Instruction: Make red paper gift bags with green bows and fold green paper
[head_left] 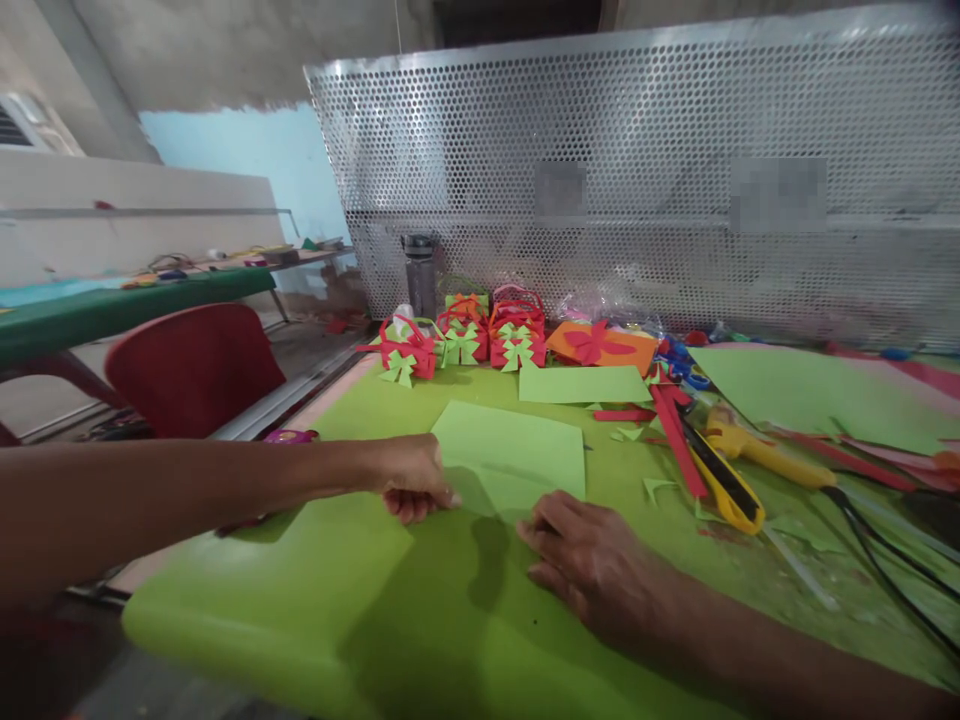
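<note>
A light green sheet (517,445) that looks like foam or stiff paper lies on the green tabletop in front of me. My left hand (414,480) is at its near left corner, fingers curled in and thumb against the edge. At the near right edge is my right hand (581,555), its fingers bent and drawn together, with the tips at the sheet's border. Part of that border is hidden by the right hand. Just beyond lies a second, narrower light green piece (585,384).
Small red bags with green bows (517,335) stand at the back beside a dark bottle (420,275). To the right lie a yellow cutter (724,480), a yellow glue gun (772,455) with a black cord, scraps and a large green sheet (825,395). A red chair (195,370) stands left.
</note>
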